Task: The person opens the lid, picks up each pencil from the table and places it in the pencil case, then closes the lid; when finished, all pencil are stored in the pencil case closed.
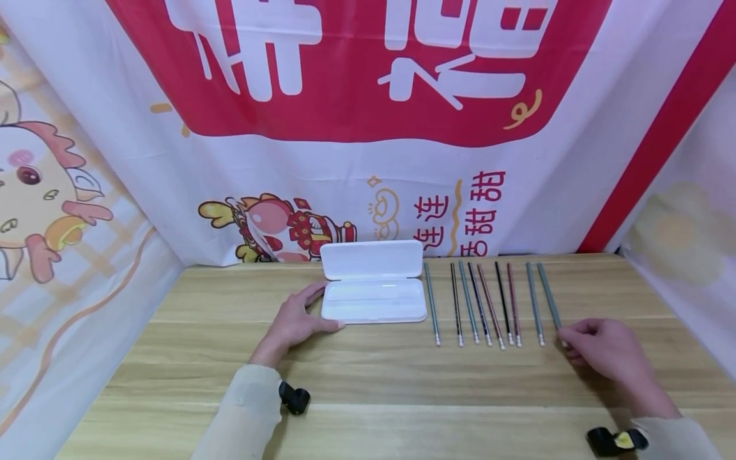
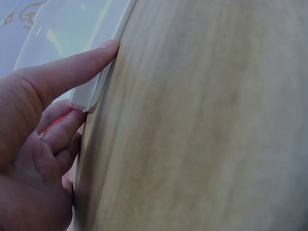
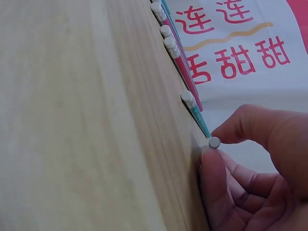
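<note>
An open white case [image 1: 374, 300] lies at the back of the table, its lid [image 1: 372, 260] raised behind it. My left hand [image 1: 296, 321] holds the case's left end, thumb on the front edge and fingers at the side; the left wrist view shows the thumb of that hand [image 2: 43, 110] against the case [image 2: 89, 91]. My right hand [image 1: 604, 348] pinches the eraser end of the rightmost teal pencil [image 1: 549, 296] between thumb and index finger. In the right wrist view the hand [image 3: 255, 168] has that pencil's round end [image 3: 214, 142] between its fingertips.
Several pencils lie in a row right of the case, erasers toward me, among them a teal pencil [image 1: 535, 303], a red pencil [image 1: 513, 303] and a black pencil [image 1: 456, 303]. Behind the wooden table [image 1: 402, 383] hangs a printed cloth [image 1: 368, 160].
</note>
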`<state>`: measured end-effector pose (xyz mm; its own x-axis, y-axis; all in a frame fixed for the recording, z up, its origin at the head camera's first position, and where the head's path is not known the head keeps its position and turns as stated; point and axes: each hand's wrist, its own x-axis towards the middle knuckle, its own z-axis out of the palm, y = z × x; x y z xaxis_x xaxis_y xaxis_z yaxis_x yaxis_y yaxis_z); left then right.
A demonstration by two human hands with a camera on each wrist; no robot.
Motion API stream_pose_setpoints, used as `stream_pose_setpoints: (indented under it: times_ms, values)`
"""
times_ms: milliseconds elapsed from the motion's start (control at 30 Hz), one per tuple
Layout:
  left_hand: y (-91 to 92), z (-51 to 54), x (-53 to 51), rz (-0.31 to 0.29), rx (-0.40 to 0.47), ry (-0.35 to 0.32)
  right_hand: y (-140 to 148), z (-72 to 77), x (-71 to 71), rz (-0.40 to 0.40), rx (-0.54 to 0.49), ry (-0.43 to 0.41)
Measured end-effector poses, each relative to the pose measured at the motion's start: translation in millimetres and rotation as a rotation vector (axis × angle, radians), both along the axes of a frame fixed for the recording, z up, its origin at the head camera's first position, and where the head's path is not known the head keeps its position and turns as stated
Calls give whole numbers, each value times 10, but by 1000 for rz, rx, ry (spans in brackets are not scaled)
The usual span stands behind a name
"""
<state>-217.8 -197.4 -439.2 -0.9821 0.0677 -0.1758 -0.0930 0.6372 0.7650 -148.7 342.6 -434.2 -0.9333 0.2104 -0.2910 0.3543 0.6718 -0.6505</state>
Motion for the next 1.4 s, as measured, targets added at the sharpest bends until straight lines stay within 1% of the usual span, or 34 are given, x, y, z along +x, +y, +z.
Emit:
stream_pose_setpoints:
  times_ms: [100, 300, 400, 500, 667, 867, 1033, 1133, 1267, 1367, 1400]
  values:
    - [1, -8, 9, 2, 2, -1, 33, -33, 7, -29, -76, 5]
    - [-5, -9, 30, 7, 4, 0, 61, -64, 15, -68, -189, 20]
    - [-12, -12, 40, 11, 2, -4, 65, -67, 11, -78, -242, 29]
    - [-17, -19, 47, 14, 0, -6, 65, -65, 10, -71, -265, 31]
    - [-17, -21, 55, 17, 13, -10, 67, -53, 10, -65, -289, 25]
    - [-24, -33, 59, 16, 15, -15, 76, -51, 31, -72, -291, 7]
    - [-26, -40, 49, 10, 7, -7, 107, -53, 52, -46, -313, 17]
    - [-26, -44, 43, 10, 7, -9, 122, -46, 64, -41, -304, 22]
    - [-22, -32, 37, 9, 9, -13, 127, -7, 78, -30, -277, 57]
    - [-17, -9, 17, 4, 11, -6, 111, 46, 82, -13, -262, 109]
    - [-16, -2, 4, 3, 11, -2, 105, 65, 81, -8, -273, 125]
